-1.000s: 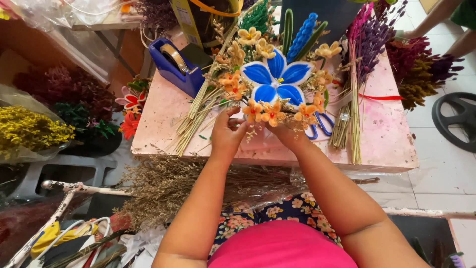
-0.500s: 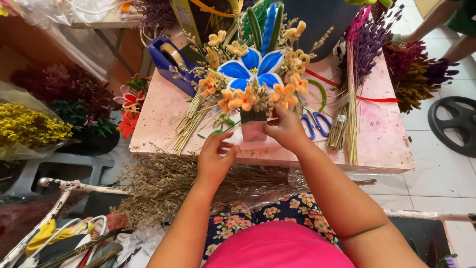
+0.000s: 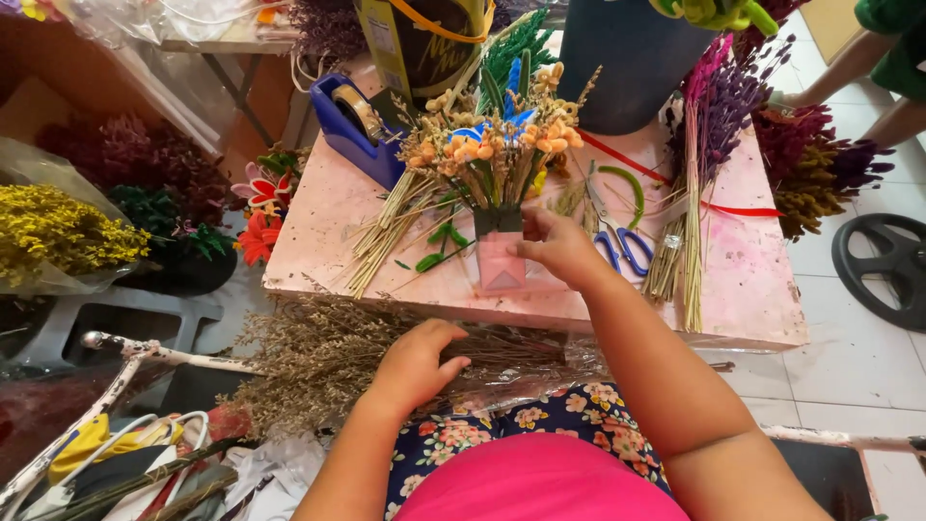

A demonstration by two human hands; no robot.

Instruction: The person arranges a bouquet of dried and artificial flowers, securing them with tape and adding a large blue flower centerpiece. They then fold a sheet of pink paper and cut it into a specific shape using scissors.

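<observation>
A small clear vase [image 3: 501, 259] stands upright on the pink table [image 3: 752, 289], filled with orange and tan dried flowers [image 3: 502, 145] and a blue bloom behind them. My right hand [image 3: 559, 249] holds the vase at its right side. My left hand [image 3: 417, 362] has dropped below the table's front edge and rests, fingers curled, on a bundle of brown dried sprigs [image 3: 328, 352] lying across my lap.
Loose straw stems [image 3: 386, 227], blue-handled scissors [image 3: 617, 246], a blue tape dispenser [image 3: 352, 121] and purple dried bunches [image 3: 714, 106] lie on the table. Dark buckets stand behind. Yellow and red flowers [image 3: 58, 232] sit at left. Another person's arm [image 3: 849, 63] shows at top right.
The arrangement was tilted toward me in both hands; now it stands upright on the table. My left hand let go and moved down onto the brown sprigs.
</observation>
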